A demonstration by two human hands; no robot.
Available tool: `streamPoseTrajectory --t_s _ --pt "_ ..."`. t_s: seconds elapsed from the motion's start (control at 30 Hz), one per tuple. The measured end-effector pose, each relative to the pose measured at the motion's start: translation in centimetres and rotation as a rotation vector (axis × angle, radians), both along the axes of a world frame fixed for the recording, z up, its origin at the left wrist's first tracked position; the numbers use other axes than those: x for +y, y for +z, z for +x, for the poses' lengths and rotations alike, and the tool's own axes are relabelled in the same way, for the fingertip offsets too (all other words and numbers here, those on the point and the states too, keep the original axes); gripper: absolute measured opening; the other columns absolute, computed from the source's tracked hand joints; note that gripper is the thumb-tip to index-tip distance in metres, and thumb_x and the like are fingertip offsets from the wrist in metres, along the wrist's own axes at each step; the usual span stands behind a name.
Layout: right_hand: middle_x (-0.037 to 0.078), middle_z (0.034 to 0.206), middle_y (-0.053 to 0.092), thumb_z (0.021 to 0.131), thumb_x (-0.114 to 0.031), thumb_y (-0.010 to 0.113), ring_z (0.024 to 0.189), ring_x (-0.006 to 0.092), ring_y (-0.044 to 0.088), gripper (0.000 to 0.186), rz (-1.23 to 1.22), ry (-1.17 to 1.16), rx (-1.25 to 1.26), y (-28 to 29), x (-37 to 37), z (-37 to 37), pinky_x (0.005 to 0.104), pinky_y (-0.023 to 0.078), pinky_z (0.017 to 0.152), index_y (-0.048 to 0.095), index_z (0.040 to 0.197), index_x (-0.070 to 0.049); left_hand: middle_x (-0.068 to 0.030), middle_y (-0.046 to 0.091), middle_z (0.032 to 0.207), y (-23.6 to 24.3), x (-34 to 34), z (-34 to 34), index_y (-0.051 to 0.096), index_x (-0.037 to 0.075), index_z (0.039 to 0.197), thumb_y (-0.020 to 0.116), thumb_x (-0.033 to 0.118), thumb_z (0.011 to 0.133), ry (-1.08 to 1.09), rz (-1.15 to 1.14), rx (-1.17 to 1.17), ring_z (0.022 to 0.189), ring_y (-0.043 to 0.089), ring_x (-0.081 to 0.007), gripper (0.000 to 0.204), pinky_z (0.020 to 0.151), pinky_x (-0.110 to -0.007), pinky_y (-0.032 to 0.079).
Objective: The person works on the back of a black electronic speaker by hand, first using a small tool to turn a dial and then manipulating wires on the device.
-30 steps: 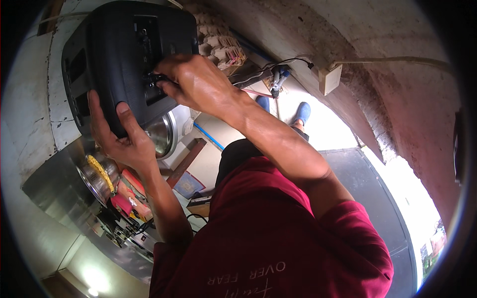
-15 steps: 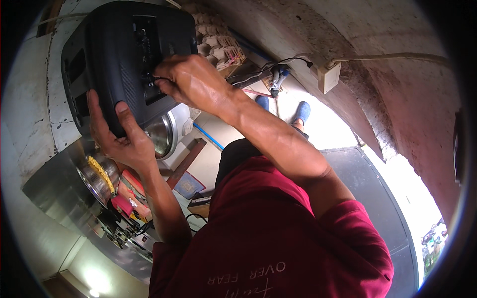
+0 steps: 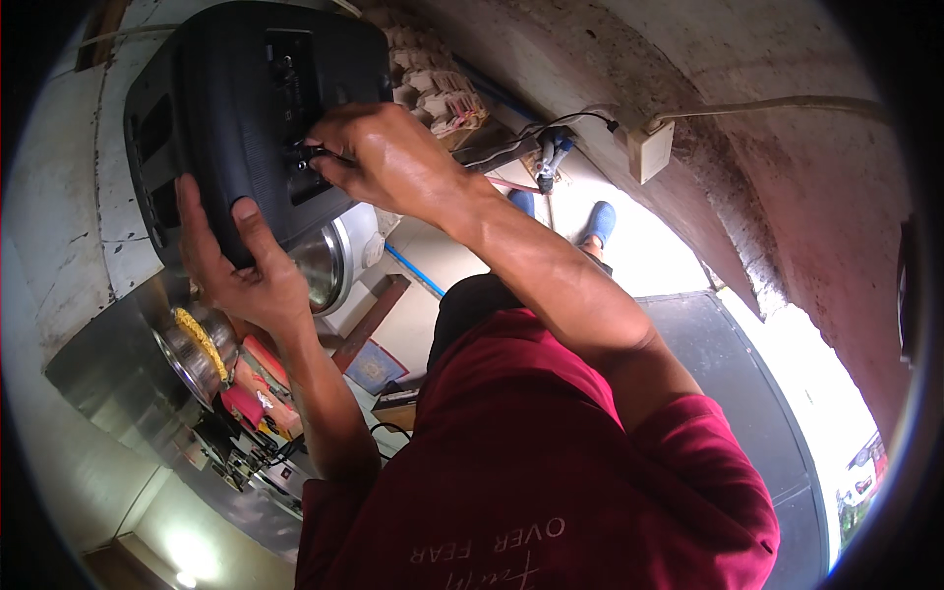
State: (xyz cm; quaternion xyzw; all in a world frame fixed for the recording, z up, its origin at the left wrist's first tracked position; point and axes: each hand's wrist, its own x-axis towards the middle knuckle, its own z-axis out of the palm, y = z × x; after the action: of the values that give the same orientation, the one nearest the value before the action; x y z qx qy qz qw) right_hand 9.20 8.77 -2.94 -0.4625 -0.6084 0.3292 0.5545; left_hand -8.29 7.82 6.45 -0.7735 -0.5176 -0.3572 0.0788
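A large black speaker [image 3: 221, 98] with a recessed panel of controls and sockets [image 3: 288, 79] fills the upper left. My left hand [image 3: 246, 270] grips its lower edge, with thumb and fingers against the casing. The fingertips of my right hand [image 3: 383, 157] pinch a small black plug or cable end [image 3: 313, 150] at the lower part of that panel, partly covered by the fingers. Whether it sits inside a socket I cannot tell.
Egg trays [image 3: 438, 74] lie behind the speaker. Steel pans [image 3: 177, 354] and kitchen items sit lower left. A white wall box [image 3: 651, 152] with cables is on the right wall. A blue-handled tool [image 3: 551, 162], blue pipe [image 3: 415, 270] and grey panel [image 3: 733, 393] lie below.
The speaker and both hands have shifted very slightly, my right hand a touch upward since half a second ago. The grips look the same.
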Motion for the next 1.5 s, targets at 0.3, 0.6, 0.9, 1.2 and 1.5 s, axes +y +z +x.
streamPoseTrajectory --t_s 0.3,0.6,0.9,1.2,1.5 --pt "0.021 0.109 0.079 0.088 -0.011 0.084 0.099 0.0438 0.076 0.031 0.021 -0.023 0.052 -0.6 0.3 -0.6 0.0496 0.062 0.087 0.08 0.117 -0.001 -0.0241 0.071 0.145 0.1 0.2 0.2 0.065 -0.004 0.15 0.069 0.028 0.108 -0.011 0.026 0.027 0.13 0.068 -0.041 0.053 0.112 -0.048 0.051" --pt "0.021 0.109 0.079 0.088 -0.013 0.083 0.101 0.0436 0.077 0.029 0.01 0.015 0.096 -0.9 0.4 0.2 0.0474 0.063 0.089 0.081 0.115 -0.001 -0.0237 0.07 0.146 0.2 0.1 0.1 0.066 -0.004 0.148 0.071 0.025 0.107 -0.028 0.043 0.029 0.131 0.068 -0.0418 0.051 0.113 -0.049 0.051" --pt "0.012 0.094 0.08 0.092 -0.02 0.088 0.074 0.0188 0.073 0.029 -0.175 -0.036 0.255 0.8 -2.4 2.6 0.0346 0.058 0.068 0.084 0.118 -0.006 -0.0228 0.067 0.151 0.5 -0.2 0.1 0.07 -0.003 0.143 0.07 0.022 0.106 0.007 0.065 0.102 0.136 0.064 -0.043 0.045 0.116 -0.051 0.048" --pt "0.002 0.092 0.079 0.091 -0.006 0.092 0.079 0.0042 0.065 0.025 -0.482 0.081 0.84 2.5 -7.6 3.2 0.0216 0.051 0.069 0.085 0.115 -0.001 -0.0135 0.074 0.121 1.6 -6.1 3.1 0.076 -0.003 0.123 0.076 0.002 0.1 -0.146 -0.352 -0.456 0.112 0.071 -0.0247 0.024 0.1 -0.036 0.056" --pt "0.008 0.103 0.082 0.097 0.006 0.081 0.069 0.0045 0.061 0.023 -0.446 0.35 1.232 0.4 -9.4 2.5 0.022 0.043 0.058 0.081 0.119 -0.001 -0.0071 0.075 0.105 -0.1 -6.9 4.1 0.075 -0.001 0.114 0.08 -0.004 0.096 -0.27 -0.64 -0.723 0.094 0.07 -0.0134 0.019 0.089 -0.028 0.056"
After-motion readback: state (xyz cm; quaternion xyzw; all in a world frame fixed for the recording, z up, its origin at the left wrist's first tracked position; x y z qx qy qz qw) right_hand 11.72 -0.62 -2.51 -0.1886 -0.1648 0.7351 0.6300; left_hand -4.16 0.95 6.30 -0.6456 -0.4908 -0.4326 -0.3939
